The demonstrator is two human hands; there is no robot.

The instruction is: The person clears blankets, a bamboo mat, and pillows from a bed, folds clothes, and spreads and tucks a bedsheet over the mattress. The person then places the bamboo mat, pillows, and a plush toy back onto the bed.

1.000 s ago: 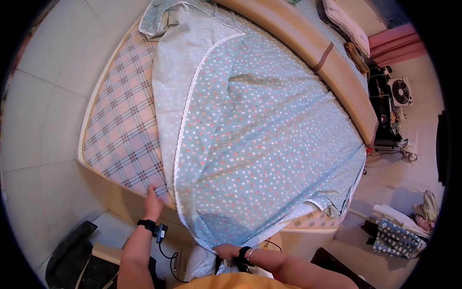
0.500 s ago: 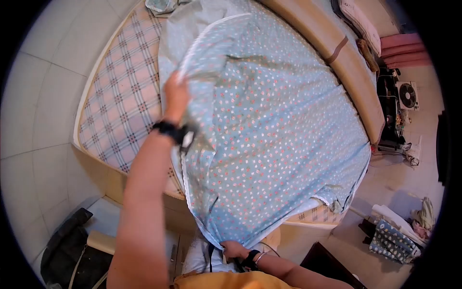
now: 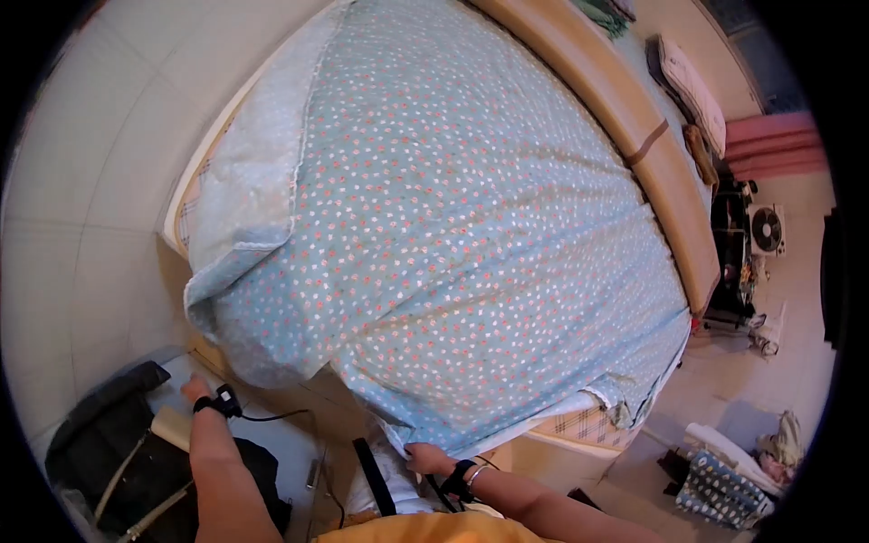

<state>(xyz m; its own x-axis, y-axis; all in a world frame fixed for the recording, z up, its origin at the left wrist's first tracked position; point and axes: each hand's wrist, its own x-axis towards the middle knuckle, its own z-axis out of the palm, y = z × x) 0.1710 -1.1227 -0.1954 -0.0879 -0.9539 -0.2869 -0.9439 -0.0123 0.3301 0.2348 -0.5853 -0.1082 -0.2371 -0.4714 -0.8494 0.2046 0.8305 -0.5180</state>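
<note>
A pale blue-green floral sheet [image 3: 434,235] with a white border is spread over the bed's mattress, of which a plaid strip [image 3: 588,425] shows along the front. My right hand [image 3: 430,459] is closed on the sheet's near edge, close to my body. My left hand [image 3: 194,389] is at the lower left, apart from the sheet and above a black bag [image 3: 90,443]. No cloth shows in it, and its fingers are foreshortened and hard to make out. The sheet's left side is folded back, exposing its whitish underside [image 3: 253,172].
A rolled tan mat [image 3: 652,145] with a brown strap lies along the bed's right side. On the floor at the right are a fan [image 3: 768,230] and a pile of cloths with a patterned blue one [image 3: 724,489]. Pink curtains [image 3: 774,149] hang beyond.
My left hand has let go of the sheet's left edge and moved down and left. The sheet now covers most of the plaid mattress at the left. My right hand keeps its grip.
</note>
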